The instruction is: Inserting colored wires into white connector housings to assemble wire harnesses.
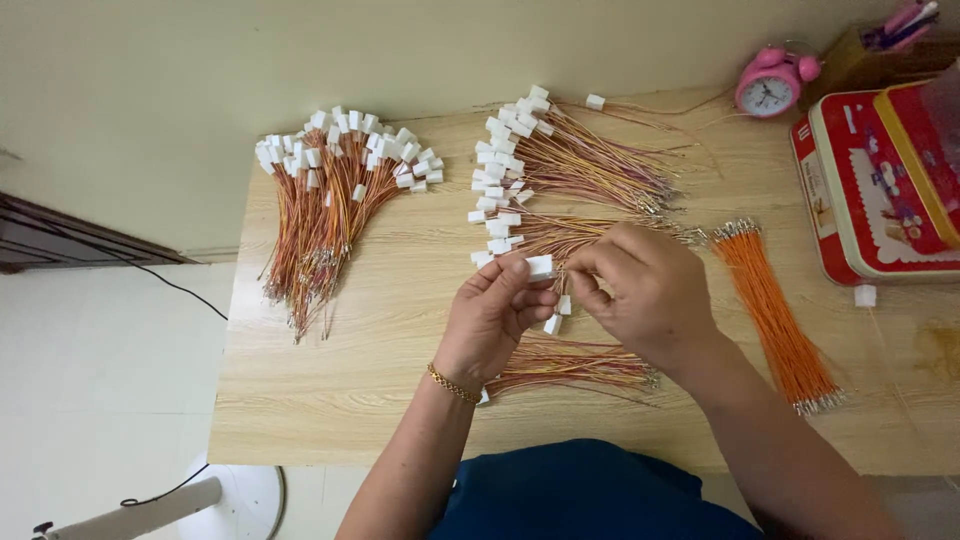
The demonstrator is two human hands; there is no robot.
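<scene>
Head view of two bare hands at work over a pale wooden table [330,390]. The left hand [495,315], a thin gold bracelet [453,385] at its wrist, has its fingers curled and its thumb and fingertips pinched together on a small white plastic connector [540,266]. The right hand [640,290] meets it from the other side, its fingers bent inward and its thumb and forefinger closed just beside the connector; what they grip is too small to make out, though it appears to be a thin wire end. The two hands are close together, their fingertips nearly touching at the connector. Directly under them lies a bundle of red and yellow wires [575,362], with a few loose white connectors between the palms. Just beyond the hands sits a fanned heap of wired connectors [560,165], its white housings toward the left hand's side. Farther out past the left hand lies a second, larger fan of wired connectors [330,190]. Beside the right hand, near but apart, runs a straight bundle of orange wires [775,315] with metal-tipped ends. Beyond that, at the far edge on the right hand's side, stand a red tin box [860,190] and a pink alarm clock [772,85].
</scene>
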